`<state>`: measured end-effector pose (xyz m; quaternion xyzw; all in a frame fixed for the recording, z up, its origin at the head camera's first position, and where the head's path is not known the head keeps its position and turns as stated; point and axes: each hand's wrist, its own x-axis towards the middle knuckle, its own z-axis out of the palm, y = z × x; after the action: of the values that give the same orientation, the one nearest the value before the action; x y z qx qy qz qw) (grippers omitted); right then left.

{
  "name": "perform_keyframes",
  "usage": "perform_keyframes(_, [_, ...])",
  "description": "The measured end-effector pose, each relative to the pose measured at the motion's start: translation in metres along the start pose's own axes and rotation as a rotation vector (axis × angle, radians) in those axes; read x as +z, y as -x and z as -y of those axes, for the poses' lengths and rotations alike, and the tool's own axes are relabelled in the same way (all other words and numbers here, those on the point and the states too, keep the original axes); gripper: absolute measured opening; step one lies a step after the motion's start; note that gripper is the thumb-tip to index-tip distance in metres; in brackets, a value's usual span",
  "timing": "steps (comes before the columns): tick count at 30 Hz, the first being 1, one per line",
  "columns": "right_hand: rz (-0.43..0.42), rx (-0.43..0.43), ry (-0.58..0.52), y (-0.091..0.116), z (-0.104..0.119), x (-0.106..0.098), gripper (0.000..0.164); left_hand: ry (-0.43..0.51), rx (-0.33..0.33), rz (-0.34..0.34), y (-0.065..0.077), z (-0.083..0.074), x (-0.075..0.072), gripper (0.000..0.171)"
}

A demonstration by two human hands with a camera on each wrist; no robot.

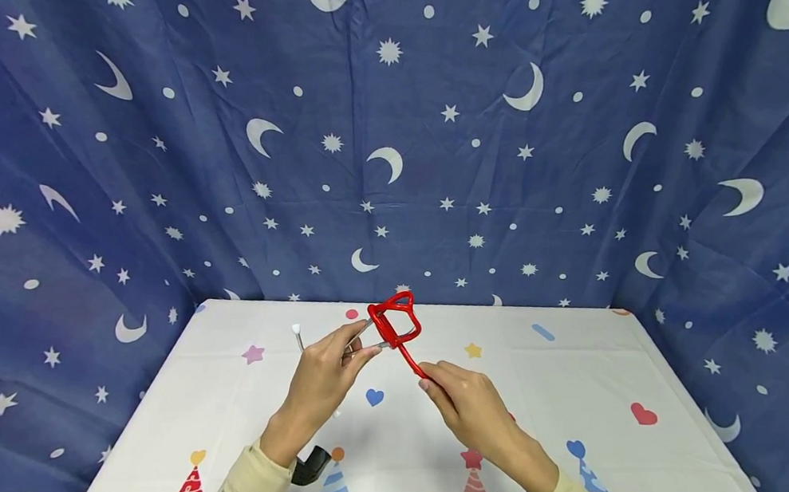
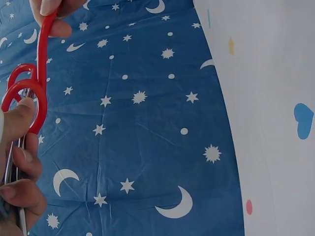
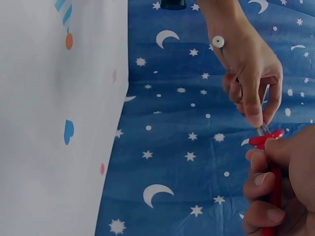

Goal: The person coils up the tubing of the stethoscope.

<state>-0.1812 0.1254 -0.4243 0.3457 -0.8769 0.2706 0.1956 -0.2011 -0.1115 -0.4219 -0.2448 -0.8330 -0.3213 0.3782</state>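
A stethoscope with red tubing [image 1: 414, 363] and silver metal ear tubes [image 2: 22, 219] is held above the table between both hands. My left hand [image 1: 323, 371] grips the ear tubes, and a white ear tip [image 3: 218, 41] sticks out past its back. Just beyond the left fingertips, the tubing forms several loops [image 1: 378, 313] around the metal. From those loops a stretch of tubing runs to my right hand [image 1: 475, 403], which holds it between thumb and curled fingers. The chest piece does not show in any view.
A white tablecloth [image 1: 221, 388] printed with party hats, hearts and stars covers the table beneath the hands. Blue curtains [image 1: 439, 162] with moons and stars hang behind it and along both sides. Dark wrist mounts [image 1: 310, 466] sit at the cuffs of both pale sleeves.
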Motion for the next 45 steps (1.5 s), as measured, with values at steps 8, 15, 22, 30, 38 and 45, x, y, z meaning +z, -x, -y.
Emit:
perform_keyframes(8, [0.019, -0.009, -0.095, 0.01, 0.002, -0.003, 0.017, -0.034, -0.027, -0.022, 0.002, 0.005, -0.002, 0.038])
perform_keyframes(15, [-0.05, 0.026, -0.112, 0.013, 0.0, -0.013, 0.017, -0.043, -0.048, -0.043, -0.001, 0.004, -0.004, 0.042])
perform_keyframes(22, [-0.11, 0.02, -0.079, 0.015, -0.002, -0.019, 0.013, -0.068, -0.077, -0.058, -0.002, 0.004, -0.003, 0.041])
perform_keyframes(30, [-0.198, -0.12, -0.019, 0.012, -0.004, -0.03, 0.016, -0.181, 0.001, 0.062, 0.005, 0.0, 0.004, 0.042])
perform_keyframes(38, [-0.218, -0.208, 0.01, -0.001, -0.005, -0.042, 0.012, -0.139, 0.066, 0.217, 0.008, -0.008, 0.004, 0.041])
perform_keyframes(45, [-0.214, -0.263, 0.058, -0.014, -0.003, -0.049, 0.02, -0.126, 0.151, 0.266, 0.008, -0.015, 0.004, 0.036])
